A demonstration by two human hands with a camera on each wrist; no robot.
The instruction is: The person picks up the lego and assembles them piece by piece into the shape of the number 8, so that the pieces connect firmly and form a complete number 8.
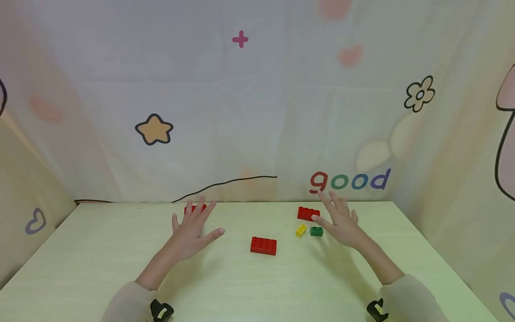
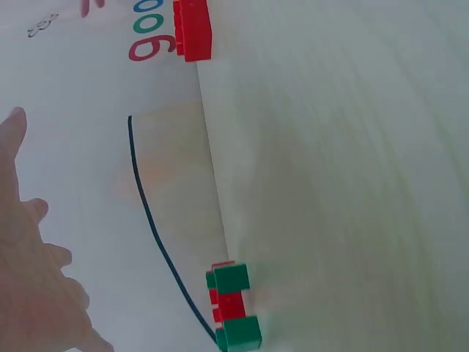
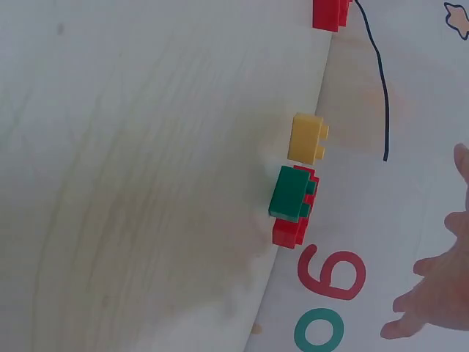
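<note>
Both hands hover over the table with fingers spread and hold nothing. My left hand partly covers a red brick at the back left. In the left wrist view, two green bricks stand in front of that red brick; the hand hides them in the head view. My right hand is nearest a red brick, a small yellow brick and a small green brick at the back right. Another red brick, with studs upward, lies between the hands, touched by neither.
The pale table ends at a printed cloth backdrop, which also rises along both sides. A dark strap piece shows at the left sleeve and a similar one at the right.
</note>
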